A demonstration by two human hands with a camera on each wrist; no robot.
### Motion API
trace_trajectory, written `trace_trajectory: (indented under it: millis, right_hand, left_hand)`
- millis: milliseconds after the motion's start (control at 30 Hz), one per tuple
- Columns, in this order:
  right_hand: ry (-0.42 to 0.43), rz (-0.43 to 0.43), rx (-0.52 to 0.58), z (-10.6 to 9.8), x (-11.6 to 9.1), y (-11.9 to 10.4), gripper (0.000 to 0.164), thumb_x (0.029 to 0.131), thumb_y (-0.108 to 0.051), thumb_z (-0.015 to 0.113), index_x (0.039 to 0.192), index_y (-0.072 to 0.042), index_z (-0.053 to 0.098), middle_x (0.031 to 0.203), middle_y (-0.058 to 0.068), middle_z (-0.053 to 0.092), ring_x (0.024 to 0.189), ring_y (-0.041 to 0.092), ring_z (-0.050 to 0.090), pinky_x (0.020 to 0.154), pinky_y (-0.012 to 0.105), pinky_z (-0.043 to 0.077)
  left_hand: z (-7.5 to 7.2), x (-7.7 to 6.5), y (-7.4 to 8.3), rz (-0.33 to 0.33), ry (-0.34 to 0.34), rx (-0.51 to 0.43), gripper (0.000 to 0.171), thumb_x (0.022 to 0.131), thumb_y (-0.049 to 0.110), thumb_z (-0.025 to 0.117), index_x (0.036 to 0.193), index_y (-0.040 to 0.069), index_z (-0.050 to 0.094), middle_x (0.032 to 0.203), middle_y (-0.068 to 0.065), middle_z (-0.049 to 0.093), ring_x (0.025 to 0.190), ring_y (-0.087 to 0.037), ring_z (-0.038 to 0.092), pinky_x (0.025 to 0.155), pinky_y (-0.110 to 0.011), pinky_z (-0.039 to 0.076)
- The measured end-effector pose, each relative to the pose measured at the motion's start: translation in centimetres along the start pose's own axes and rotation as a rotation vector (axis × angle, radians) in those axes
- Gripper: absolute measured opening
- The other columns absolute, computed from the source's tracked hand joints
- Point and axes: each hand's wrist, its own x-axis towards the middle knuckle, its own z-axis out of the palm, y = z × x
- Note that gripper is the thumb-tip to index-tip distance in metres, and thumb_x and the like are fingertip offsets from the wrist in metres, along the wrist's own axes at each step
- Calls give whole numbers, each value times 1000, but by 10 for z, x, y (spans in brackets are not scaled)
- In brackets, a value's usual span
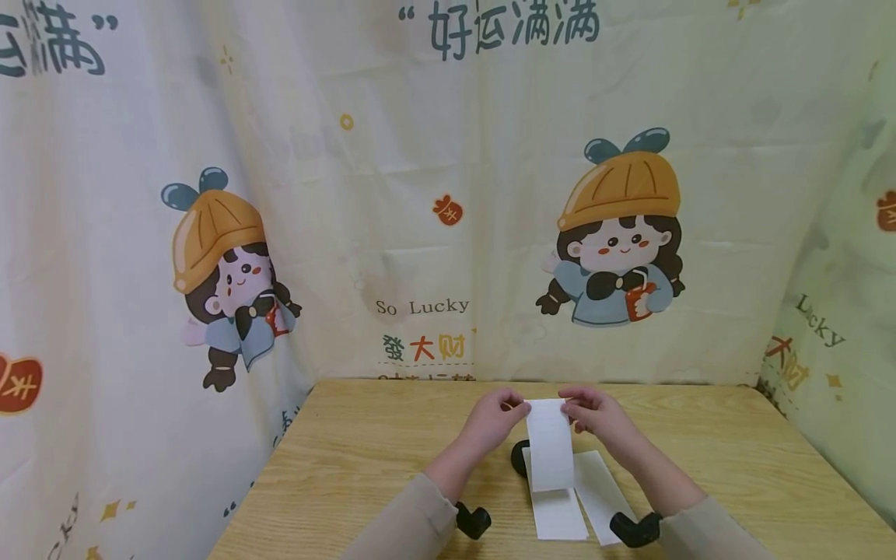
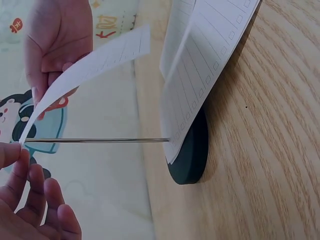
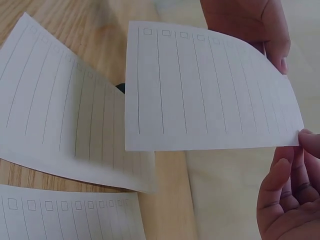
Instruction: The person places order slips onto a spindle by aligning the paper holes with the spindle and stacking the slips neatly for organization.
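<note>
A ruled white paper slip (image 1: 550, 447) with small checkboxes is held up by its far corners. My left hand (image 1: 493, 420) pinches one corner and my right hand (image 1: 598, 420) the other, and the slip's near end bends down freely. In the left wrist view, a thin metal spike (image 2: 100, 140) rises from a round black base (image 2: 192, 160), its tip right at the pinched end of the slip. More ruled slips (image 2: 200, 75) rest low at the foot of the spike, fanned over the base; the right wrist view shows two of them (image 3: 65, 110).
Underneath is a wood-grain table (image 1: 371, 451), its far edge against a printed curtain (image 1: 420, 257). Black wrist mounts (image 1: 473, 521) sit at both sleeve cuffs. The lower slips (image 1: 560, 517) spread toward the near side of the table.
</note>
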Motion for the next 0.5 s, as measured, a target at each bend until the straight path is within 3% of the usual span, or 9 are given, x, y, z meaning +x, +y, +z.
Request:
trace_trajectory:
  millis: [500]
  right_hand:
    - [2,-5,-18,2,-2,0,36,99,-15,61,130,4,56,103,12,61,86,25,57,80,39,51]
  left_hand:
    - [-1,-1,3,15,-15,61,17,94,36,67,94,19,68,88,7,62,79,-13,55,67,-32,46]
